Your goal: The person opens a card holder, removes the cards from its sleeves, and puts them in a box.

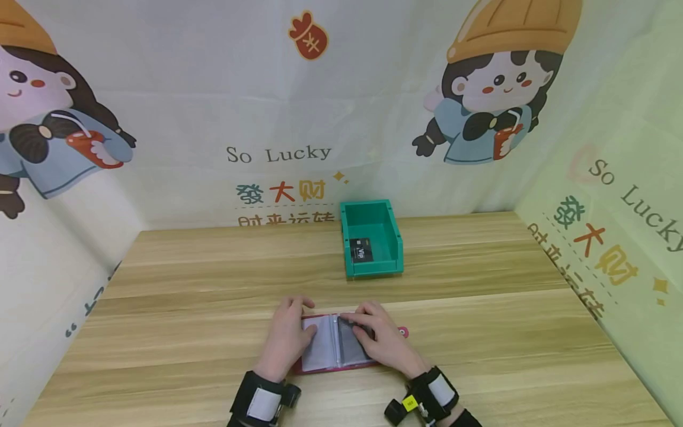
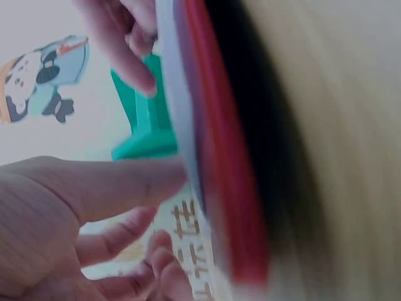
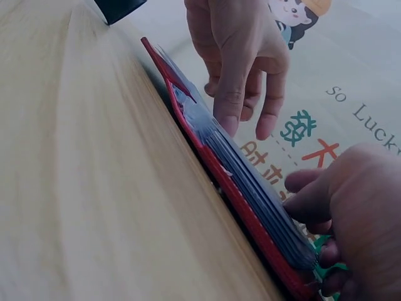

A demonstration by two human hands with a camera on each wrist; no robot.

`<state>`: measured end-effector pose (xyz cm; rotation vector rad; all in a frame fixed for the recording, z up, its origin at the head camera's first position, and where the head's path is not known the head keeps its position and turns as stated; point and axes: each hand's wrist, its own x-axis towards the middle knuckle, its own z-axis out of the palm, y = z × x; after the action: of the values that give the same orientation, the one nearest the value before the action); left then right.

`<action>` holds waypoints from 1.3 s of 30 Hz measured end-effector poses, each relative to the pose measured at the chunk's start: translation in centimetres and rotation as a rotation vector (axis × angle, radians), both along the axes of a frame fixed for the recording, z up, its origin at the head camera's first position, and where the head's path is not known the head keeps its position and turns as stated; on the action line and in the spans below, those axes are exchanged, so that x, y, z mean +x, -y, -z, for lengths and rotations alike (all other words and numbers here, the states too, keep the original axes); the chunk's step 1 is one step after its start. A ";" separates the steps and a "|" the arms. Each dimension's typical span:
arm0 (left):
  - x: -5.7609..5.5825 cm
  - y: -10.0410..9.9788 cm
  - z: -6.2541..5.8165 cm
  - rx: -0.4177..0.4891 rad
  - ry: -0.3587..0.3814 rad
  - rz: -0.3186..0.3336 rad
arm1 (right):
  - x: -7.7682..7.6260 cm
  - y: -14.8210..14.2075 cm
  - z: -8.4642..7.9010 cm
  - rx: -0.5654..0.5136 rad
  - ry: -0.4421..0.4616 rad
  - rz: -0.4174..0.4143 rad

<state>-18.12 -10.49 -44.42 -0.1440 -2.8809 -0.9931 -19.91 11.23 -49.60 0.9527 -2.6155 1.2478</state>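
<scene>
A red card holder [image 1: 320, 347] lies spread on the table, its clear plastic pages facing up. My left hand [image 1: 288, 335] is at its left side, the straight thumb pressing on the left page. In the left wrist view, the other fingers of that hand hang past the red cover [image 2: 229, 150], loosely bent. At the right half, my right hand [image 1: 386, 338] holds the thick stack of pages [image 3: 250, 182], with thumb and index finger on top and other fingers at the far corner. A round pink clasp [image 1: 404, 332] sticks out beyond this hand.
Behind the card holder stands a green open-front bin [image 1: 375, 274] with a black VIP card [image 1: 361, 250] in it. The wooden table [image 1: 213, 273] ends at a printed cloth backdrop [image 1: 176, 118] at the back and sides.
</scene>
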 end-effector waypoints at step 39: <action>0.0 -2.1 1.4 0.197 0.148 0.107 | 0.2 -0.4 -0.1 0.194 -0.061 0.252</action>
<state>-18.16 -8.44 -45.78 -0.2203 -2.9086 -1.3535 -19.71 11.64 -49.52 0.6446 -2.7397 0.9077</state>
